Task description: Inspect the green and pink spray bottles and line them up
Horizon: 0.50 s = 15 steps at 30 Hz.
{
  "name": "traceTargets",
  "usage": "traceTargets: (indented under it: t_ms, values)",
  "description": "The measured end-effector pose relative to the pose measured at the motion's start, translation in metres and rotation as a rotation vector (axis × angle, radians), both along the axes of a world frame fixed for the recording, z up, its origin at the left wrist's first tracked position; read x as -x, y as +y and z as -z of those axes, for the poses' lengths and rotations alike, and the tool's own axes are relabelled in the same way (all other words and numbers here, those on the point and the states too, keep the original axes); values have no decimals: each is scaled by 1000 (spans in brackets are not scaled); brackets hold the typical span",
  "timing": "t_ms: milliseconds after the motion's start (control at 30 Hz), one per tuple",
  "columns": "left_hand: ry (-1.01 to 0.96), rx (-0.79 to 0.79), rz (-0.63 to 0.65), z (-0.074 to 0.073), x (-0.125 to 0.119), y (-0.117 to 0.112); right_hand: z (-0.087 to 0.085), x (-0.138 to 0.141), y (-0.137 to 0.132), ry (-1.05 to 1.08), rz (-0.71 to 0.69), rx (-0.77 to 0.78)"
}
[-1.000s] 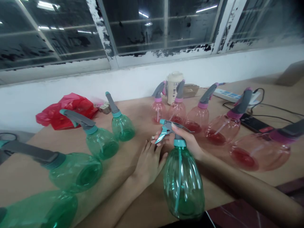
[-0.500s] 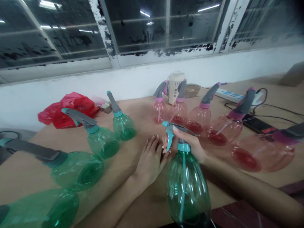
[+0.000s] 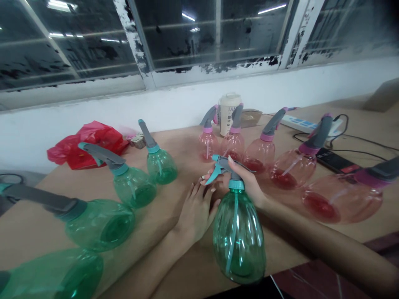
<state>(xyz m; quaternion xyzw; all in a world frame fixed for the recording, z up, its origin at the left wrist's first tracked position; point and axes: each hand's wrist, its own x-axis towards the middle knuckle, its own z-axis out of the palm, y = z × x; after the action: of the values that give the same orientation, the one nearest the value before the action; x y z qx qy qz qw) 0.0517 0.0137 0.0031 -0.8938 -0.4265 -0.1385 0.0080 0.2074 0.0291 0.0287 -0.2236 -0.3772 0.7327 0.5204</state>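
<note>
My right hand [image 3: 249,182] is wrapped round the grey and teal head of a green spray bottle [image 3: 239,236], its fingers near the teal trigger. The bottle is slightly tilted, close to the table's front edge, with a clear tube inside. My left hand [image 3: 195,211] lies palm down on the tabletop, left of that bottle, fingers stretched out and holding nothing. Several other green spray bottles stand in a row on the left, the nearest to my left hand being a small-looking green bottle [image 3: 161,166] at the back.
Several pink spray bottles [image 3: 294,168] line the right side of the wooden table [image 3: 183,143]. Behind them are a paper cup [image 3: 228,112], a power strip [image 3: 304,124] with cables, and a black phone [image 3: 335,161]. A red plastic bag [image 3: 90,143] lies at the back left.
The held green bottle has moved slightly left and up, its base now in view. The trigger has swung outward, away from the bottle's neck. My left hand stays nearly still.
</note>
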Motion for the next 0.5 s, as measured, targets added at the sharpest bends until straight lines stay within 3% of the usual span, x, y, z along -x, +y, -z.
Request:
traceTargets:
  t_ms: [500]
  values:
    - [-25, -2, -22, 3, -2, 0, -1, -3, -9, -28, -85, -4]
